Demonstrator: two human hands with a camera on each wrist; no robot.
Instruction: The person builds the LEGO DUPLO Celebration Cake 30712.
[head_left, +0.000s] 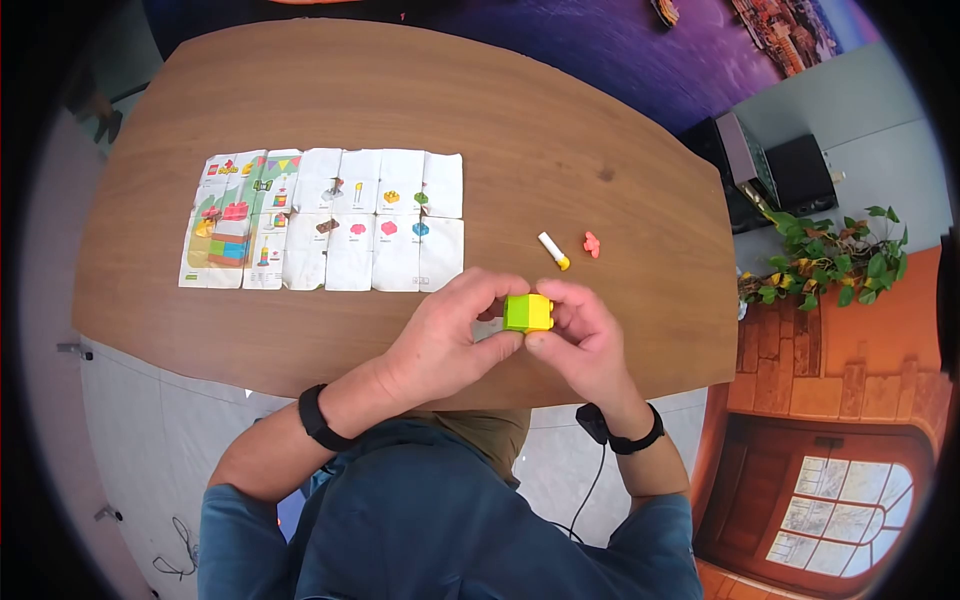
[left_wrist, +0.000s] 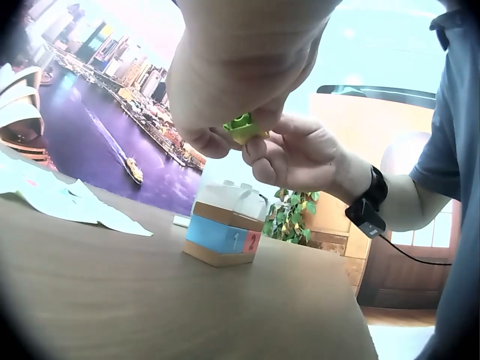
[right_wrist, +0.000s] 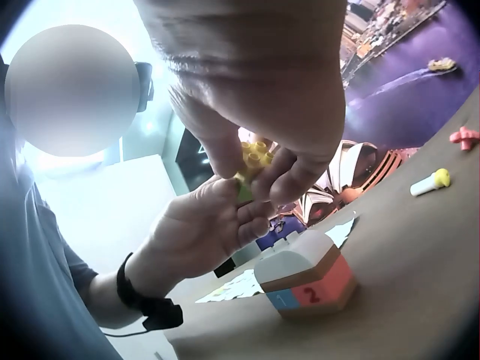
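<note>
In the head view my left hand [head_left: 440,325] pinches a green toy brick [head_left: 514,313] between thumb and fingers. My right hand [head_left: 582,325] pinches a yellow toy brick [head_left: 538,313] pressed against it, its studs facing right. Both bricks are held above the table. Beneath the hands, the left wrist view shows a built block stack [left_wrist: 221,232]: brown at the bottom, then a blue brick [left_wrist: 214,234] marked 1 beside a red brick [left_wrist: 253,241] marked 2, another brown layer, and a rounded whitish top [left_wrist: 231,196]. The hands mostly hide this stack from the head view.
A creased instruction sheet [head_left: 325,220] lies flat left of the hands on the wooden table [head_left: 540,130]. Beyond the right hand are a white candle piece [head_left: 550,248] with a yellow end and a small coral-pink piece [head_left: 592,244]. A leafy plant [head_left: 840,260] stands past the table's right edge.
</note>
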